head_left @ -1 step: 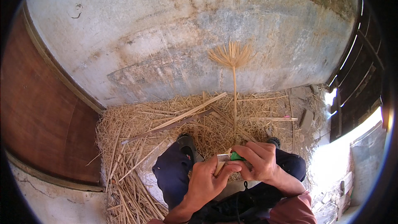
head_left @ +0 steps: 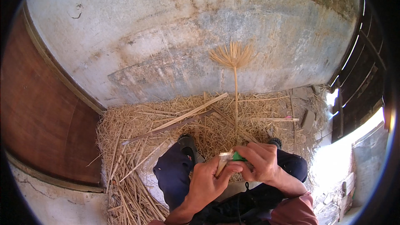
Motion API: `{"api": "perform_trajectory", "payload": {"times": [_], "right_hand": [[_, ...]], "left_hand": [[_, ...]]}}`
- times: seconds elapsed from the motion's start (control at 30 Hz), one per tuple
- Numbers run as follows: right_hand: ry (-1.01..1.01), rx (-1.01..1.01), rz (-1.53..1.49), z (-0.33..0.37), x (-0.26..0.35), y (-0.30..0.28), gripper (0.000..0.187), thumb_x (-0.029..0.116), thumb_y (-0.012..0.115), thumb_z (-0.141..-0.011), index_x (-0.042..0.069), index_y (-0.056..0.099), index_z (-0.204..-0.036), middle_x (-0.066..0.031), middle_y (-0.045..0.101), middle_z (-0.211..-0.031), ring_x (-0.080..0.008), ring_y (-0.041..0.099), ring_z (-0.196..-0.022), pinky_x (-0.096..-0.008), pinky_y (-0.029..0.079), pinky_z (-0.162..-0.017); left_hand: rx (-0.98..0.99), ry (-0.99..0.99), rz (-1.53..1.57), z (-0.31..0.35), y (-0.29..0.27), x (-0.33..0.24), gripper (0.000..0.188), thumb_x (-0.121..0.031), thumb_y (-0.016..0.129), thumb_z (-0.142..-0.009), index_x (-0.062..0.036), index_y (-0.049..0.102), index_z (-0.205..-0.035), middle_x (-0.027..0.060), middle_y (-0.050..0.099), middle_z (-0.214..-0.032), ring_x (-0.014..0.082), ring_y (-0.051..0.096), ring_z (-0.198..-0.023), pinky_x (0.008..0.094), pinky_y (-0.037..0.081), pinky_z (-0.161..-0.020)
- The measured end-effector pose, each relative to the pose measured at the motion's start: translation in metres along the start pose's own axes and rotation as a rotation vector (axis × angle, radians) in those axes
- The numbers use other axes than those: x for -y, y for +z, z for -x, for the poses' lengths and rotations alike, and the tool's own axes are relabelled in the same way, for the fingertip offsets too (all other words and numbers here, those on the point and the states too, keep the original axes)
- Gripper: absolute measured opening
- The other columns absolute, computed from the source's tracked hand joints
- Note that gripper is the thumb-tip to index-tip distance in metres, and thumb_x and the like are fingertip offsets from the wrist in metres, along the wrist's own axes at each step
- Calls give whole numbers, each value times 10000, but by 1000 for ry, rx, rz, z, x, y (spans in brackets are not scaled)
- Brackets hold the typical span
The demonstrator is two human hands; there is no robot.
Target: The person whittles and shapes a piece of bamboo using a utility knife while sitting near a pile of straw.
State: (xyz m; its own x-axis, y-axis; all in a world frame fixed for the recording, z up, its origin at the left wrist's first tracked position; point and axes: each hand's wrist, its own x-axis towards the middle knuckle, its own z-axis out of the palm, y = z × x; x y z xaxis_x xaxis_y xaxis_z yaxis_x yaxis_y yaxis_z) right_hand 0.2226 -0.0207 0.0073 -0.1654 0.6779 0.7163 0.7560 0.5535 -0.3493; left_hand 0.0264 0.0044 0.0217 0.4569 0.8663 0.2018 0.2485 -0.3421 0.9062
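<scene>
My left hand (head_left: pixel 208 186) is closed around a short pale strip (head_left: pixel 221 168), which looks like split bamboo or wood. Its lower part is hidden in my palm. In my right hand (head_left: pixel 260 161) is a knife with a green handle (head_left: pixel 237 156), fingers wrapped over it. The short, broad blade (head_left: pixel 225 156) lies against the strip's upper end, just past my left thumb and fingers. Both hands are close together in front of my lap, between my knees.
A straw broom (head_left: pixel 232 56) leans upside down on the stained wall (head_left: pixel 166 37). Loose straw and shavings (head_left: pixel 208 129) cover the floor, with long strips (head_left: pixel 179 118) across them. A brown door panel (head_left: pixel 46 112) stands left; a brick-like block (head_left: pixel 308 119) lies right.
The knife blade has tilted slightly and catches the light differently. My hands have hardly moved and keep the same grip.
</scene>
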Motion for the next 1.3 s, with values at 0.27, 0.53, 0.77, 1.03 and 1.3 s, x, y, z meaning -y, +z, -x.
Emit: {"api": "perform_trajectory", "payload": {"times": [0.27,0.53,0.77,1.03,1.3], "right_hand": [[19,47,-134,-1,-4,-2,345,237,860,-848,33,754,-1105,-74,691,-777,-248,681,-581,-358,526,-497],[11,81,-144,-1,-9,-4,365,267,863,-839,36,757,-1102,-69,677,-759,-255,672,-570,-364,514,-490],[31,24,-66,-3,-2,-2,327,239,851,-843,50,769,-1097,-46,674,-752,-224,670,-567,-347,517,-487],[94,-16,-20,0,5,2,315,177,841,-835,48,775,-1116,-53,697,-775,-224,674,-561,-351,529,-489],[315,-131,-165,-8,-10,-7,253,94,834,-903,-2,754,-1123,-148,724,-840,-296,707,-649,-353,539,-567]], "left_hand": [[19,39,-42,3,-4,6,428,-387,778,-1008,27,682,-1055,136,603,-616,291,643,-506,386,459,-496],[14,49,-73,1,-2,5,441,-379,788,-1002,36,639,-1007,137,578,-596,306,638,-499,391,449,-483],[-27,35,-102,1,2,6,337,-298,781,-1011,12,658,-967,153,646,-649,309,679,-535,377,459,-479],[-63,69,-99,-1,3,3,208,-241,763,-1020,-41,714,-993,151,676,-677,329,697,-566,379,474,-492],[14,-36,-73,5,-5,6,343,-323,706,-1070,-9,695,-933,84,497,-571,139,490,-482,346,365,-489]]}}
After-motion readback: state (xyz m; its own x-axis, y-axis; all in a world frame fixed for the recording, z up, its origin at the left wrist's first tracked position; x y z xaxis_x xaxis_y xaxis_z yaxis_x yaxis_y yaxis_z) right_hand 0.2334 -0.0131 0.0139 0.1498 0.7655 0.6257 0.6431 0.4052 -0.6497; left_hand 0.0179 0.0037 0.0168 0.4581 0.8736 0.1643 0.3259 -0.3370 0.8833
